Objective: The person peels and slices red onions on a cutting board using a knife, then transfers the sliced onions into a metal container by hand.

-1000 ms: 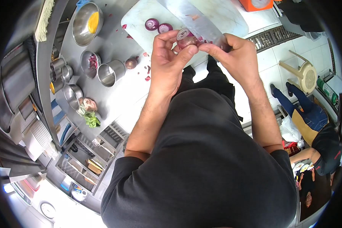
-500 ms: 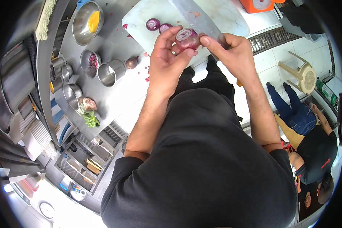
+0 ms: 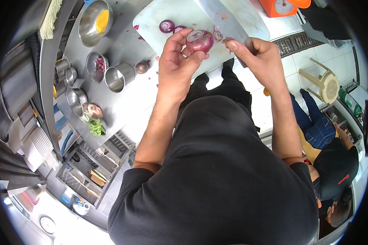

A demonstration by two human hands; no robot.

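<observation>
A cut red onion (image 3: 201,42) with its ringed face showing is held in my left hand (image 3: 178,61), between thumb and fingers. My right hand (image 3: 257,57) grips a wide-bladed knife (image 3: 227,20), its blade slanting up and left over the white cutting board (image 3: 155,16). A bit of onion skin (image 3: 229,40) shows at the right thumb tip. On the board lie a cut onion piece (image 3: 167,26) and a second one (image 3: 179,29) partly behind my left fingers. Another ringed onion face (image 3: 218,35) shows between my hands, beside the blade.
To the left on the steel counter stand a bowl with something yellow (image 3: 90,38), a bowl of onion bits (image 3: 92,73), a metal cup (image 3: 119,77) and a whole onion (image 3: 142,67). Greens (image 3: 97,127) lie nearer. An orange scale (image 3: 278,7) is upper right; a person (image 3: 331,163) stands at right.
My right hand has moved right, away from the onion, taking the knife with it. The onion has turned slightly in my left hand, showing more peeled purple surface.
</observation>
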